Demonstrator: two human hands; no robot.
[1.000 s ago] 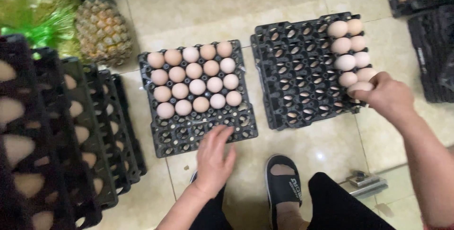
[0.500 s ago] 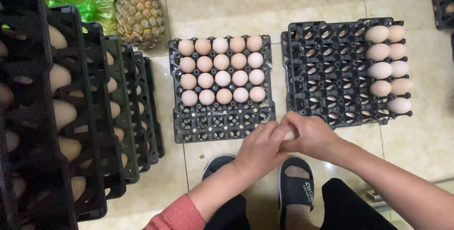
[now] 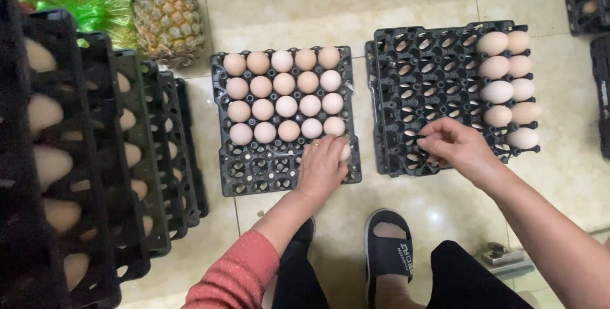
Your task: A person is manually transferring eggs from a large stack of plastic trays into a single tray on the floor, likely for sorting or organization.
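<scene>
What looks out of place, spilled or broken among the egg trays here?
Nothing stands out. The eggs sit whole in neat rows in the middle tray, the right tray lies flat, and the left hand sets an egg into a cup. No spill shows on the floor.

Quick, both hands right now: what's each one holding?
Left hand: closed around an egg, over the middle tray.
Right hand: fingers curled over the right tray; whether it holds anything cannot be told.

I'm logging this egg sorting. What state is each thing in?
Black plastic egg tray in the middle: four rows filled.
Black plastic egg tray on the right: mostly empty.
Left hand: setting an egg down.
Right hand: empty, over the right tray.
</scene>
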